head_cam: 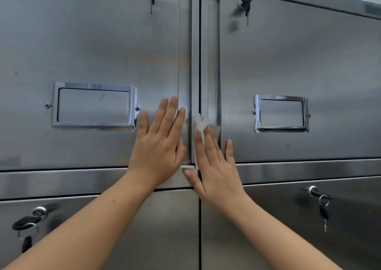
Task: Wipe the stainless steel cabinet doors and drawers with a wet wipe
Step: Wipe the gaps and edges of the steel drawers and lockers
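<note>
Right hand pins the limp, likely slick wet wipe straight-fingered against the door edge; left hand lies flat, released.

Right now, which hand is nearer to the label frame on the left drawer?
Left. The left hand lies flat just right of the label frame; the right hand is farther right.

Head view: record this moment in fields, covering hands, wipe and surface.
left hand: flat, fingers straight, pressed on the left door by its right edge
right hand: fingers straight, pressing the wet wipe onto the centre strip between doors
wet wipe: white, crumpled, sticking out above the right hand
keys: hanging in four locks
</note>
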